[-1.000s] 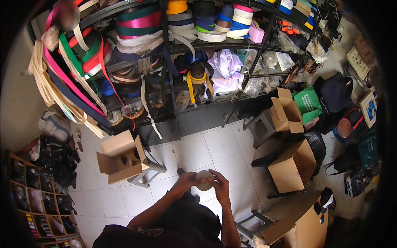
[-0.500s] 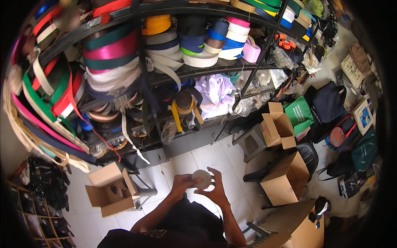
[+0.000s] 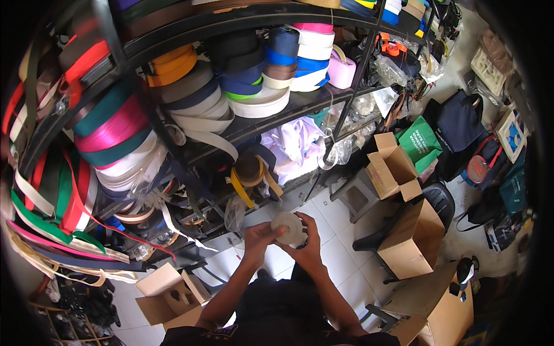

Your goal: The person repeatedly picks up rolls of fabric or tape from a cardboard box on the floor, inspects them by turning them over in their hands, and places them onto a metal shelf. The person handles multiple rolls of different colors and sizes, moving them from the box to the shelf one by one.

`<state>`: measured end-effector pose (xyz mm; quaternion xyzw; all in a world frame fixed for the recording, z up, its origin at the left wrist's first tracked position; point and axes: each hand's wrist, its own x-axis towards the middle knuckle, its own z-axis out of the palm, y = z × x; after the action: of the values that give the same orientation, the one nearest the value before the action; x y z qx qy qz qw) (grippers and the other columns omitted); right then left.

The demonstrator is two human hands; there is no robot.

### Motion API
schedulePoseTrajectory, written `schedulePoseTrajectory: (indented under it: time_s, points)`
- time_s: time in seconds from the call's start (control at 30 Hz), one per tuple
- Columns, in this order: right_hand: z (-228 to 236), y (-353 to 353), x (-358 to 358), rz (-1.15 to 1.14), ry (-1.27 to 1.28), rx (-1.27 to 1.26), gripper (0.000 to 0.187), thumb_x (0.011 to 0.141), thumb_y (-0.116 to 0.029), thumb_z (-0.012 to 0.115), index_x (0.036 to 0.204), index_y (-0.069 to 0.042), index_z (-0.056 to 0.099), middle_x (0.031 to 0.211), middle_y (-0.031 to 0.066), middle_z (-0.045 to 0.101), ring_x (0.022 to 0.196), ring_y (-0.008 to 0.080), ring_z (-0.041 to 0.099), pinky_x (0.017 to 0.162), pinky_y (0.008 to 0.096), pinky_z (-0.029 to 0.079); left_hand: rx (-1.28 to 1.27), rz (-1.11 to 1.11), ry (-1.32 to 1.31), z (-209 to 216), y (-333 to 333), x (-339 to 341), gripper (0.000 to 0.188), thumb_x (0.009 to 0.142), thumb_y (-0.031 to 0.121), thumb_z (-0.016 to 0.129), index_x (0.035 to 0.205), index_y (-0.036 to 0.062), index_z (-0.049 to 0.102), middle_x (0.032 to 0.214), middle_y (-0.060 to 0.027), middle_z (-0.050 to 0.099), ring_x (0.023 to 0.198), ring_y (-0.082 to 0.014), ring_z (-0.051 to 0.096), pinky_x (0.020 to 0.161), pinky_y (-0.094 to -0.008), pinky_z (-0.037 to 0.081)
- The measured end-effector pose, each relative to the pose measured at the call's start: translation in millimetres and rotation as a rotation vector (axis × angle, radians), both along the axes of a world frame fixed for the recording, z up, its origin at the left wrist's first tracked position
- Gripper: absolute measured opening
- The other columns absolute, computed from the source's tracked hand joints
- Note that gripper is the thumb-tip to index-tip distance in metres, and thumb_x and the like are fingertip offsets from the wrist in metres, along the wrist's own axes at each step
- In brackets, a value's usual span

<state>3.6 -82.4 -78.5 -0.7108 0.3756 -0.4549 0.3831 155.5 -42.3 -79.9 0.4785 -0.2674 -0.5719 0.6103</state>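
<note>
A round, pale grey-beige roll of tape (image 3: 295, 226) is held up in front of my body, its flat face turned upward. My left hand (image 3: 260, 239) grips its left side, with the thumb pressed on the face near the core. My right hand (image 3: 309, 245) wraps the right edge, fingers curled round the rim and thumb below. From this angle I cannot make out the tape's loose end.
Ahead stands a black metal shelf (image 3: 268, 122) packed with coloured webbing rolls; loose straps (image 3: 63, 222) hang at its left. Open cardboard boxes stand at the left (image 3: 158, 300) and right (image 3: 411, 239). A grey stool (image 3: 359, 199) and a green bag (image 3: 419, 144) are near the right-hand boxes.
My view has shifted, tilting the shelf. My right hand's fingers, spread at the roll's edge before, now curl round its rim; the left hand keeps its grip.
</note>
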Motion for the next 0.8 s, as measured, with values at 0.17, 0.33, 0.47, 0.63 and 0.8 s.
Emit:
schedulePoseTrajectory:
  time_s: [0.17,0.33,0.47,0.63,0.8]
  points:
    - [22.2,-48.3,14.8,0.001,-0.057,-0.185,0.085,0.062,-0.012,0.092,0.133,-0.004,0.047,0.124,0.0138,0.055,0.114,0.0287,0.058,0.092,0.0386,0.05,-0.009,0.113,-0.04,25.4,-37.9,3.4,0.037,0.082,0.017,0.081,0.109,-0.0071,0.069,0.098,-0.0115,0.073,0.088,-0.0163,0.069,0.08,-0.0292,0.055]
    - [40.7,-119.8,16.2,0.055,-0.134,-0.345,0.079,0.061,-0.009,0.089,0.132,-0.001,0.054,0.124,0.0172,0.055,0.113,0.0315,0.059,0.091,0.0381,0.051,-0.199,0.207,-0.185,55.5,-89.9,-2.2,0.039,0.085,0.012,0.079,0.117,-0.0064,0.064,0.107,-0.0122,0.07,0.1,-0.0175,0.067,0.085,-0.0305,0.054]
    - [57.4,-170.2,15.5,0.084,-0.261,-0.373,0.081,0.062,-0.01,0.089,0.132,0.003,0.052,0.123,0.0181,0.057,0.108,0.0281,0.061,0.091,0.0364,0.05,-0.334,0.181,-0.343,79.7,-127.6,-7.7,0.047,0.088,0.013,0.076,0.127,-0.0062,0.057,0.12,-0.0144,0.065,0.106,-0.0188,0.064,0.087,-0.0312,0.053]
    - [88.2,-226.0,26.5,0.253,-0.428,-0.362,0.084,0.062,-0.013,0.09,0.133,0.006,0.049,0.121,0.0167,0.059,0.107,0.0248,0.061,0.09,0.0349,0.049,-0.374,0.309,-0.619,125.1,-152.7,-11.7,0.044,0.093,0.015,0.067,0.129,-0.0067,0.054,0.118,-0.016,0.064,0.108,-0.0211,0.064,0.091,-0.0341,0.052]
    - [159.3,-261.6,45.9,0.32,-0.44,-0.543,0.082,0.067,-0.008,0.087,0.138,0.004,0.047,0.128,0.0166,0.057,0.115,0.0255,0.059,0.1,0.0375,0.047,-0.515,0.881,-1.114,173.4,-174.0,4.2,0.036,0.095,0.019,0.061,0.123,-0.0037,0.06,0.111,-0.0183,0.065,0.105,-0.0264,0.065,0.091,-0.0373,0.049]
